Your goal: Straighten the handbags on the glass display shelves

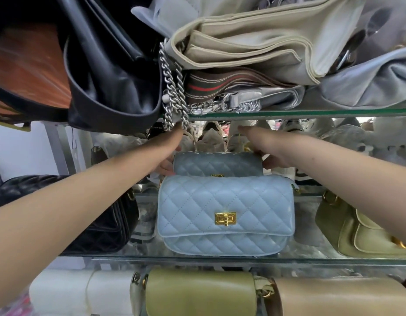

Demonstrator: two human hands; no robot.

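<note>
On the middle glass shelf (220, 259) two pale blue quilted handbags stand one behind the other at the centre. The front blue bag (224, 213) sits upright, its gold clasp facing out. The rear blue bag (218, 164), at 12 o'clock from it, is half hidden. The left hand (169, 156) clasps the rear bag's 9 o'clock end and the right hand (273, 156) its 3 o'clock end. Thumbs are in front and fingers reach behind, their curl out of sight. A black quilted bag (60, 213) stands at 9 o'clock on the same shelf and an olive bag (361, 229) at 3 o'clock. The upper glass shelf (311, 112) carries a heap: a beige canvas bag (243, 49), a black leather bag (111, 76) and a silver chain (174, 96) hanging over the edge.
</note>
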